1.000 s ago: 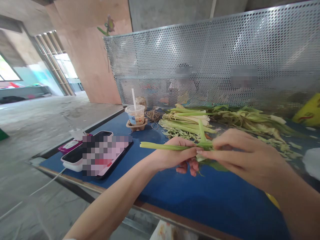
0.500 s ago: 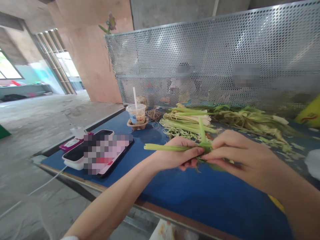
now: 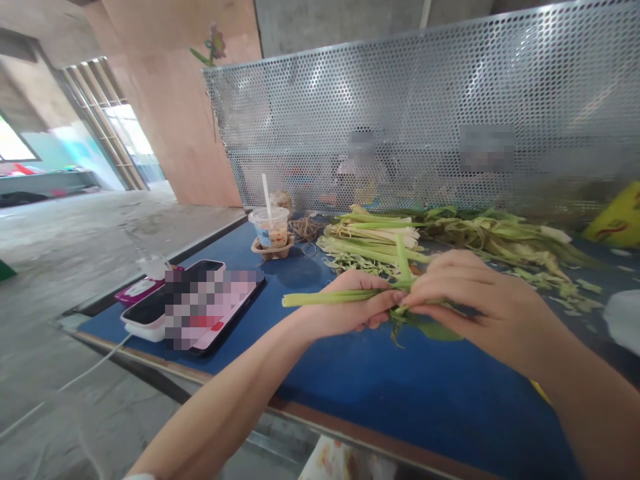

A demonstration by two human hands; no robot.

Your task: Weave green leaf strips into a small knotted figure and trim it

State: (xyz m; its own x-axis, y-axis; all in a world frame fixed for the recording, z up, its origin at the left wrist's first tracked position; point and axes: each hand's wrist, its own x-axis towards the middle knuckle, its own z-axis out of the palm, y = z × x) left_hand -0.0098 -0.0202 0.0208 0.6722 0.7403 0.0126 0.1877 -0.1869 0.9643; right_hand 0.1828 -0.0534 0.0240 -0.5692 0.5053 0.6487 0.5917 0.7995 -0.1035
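Note:
My left hand [image 3: 353, 303] is wrapped round a pale green stalk [image 3: 320, 298], whose cut end sticks out to the left over the wrist. Thumb and fingers of my right hand [image 3: 450, 290] pinch the same plant at its leafy part, close beside the left fingertips. Another green stem [image 3: 403, 259] rises between the two hands, and a green leaf [image 3: 440, 330] hangs under the right fingers. Behind the hands lies a pile of light green stalks [image 3: 373, 233], with shredded green bits [image 3: 353, 262] in front of it.
On the blue table [image 3: 400, 407] stand a plastic cup [image 3: 270, 230] with a straw, two phones [image 3: 175, 293] [image 3: 233, 303] and a purple packet [image 3: 135, 288]. Long leaves [image 3: 493, 240] lie at the back right. Behind a perforated metal screen [image 3: 400, 100], people show dimly.
Both hands have shifted slightly left in view, still on the plant. More of the hanging leaf and some thin shreds now show below the fingers.

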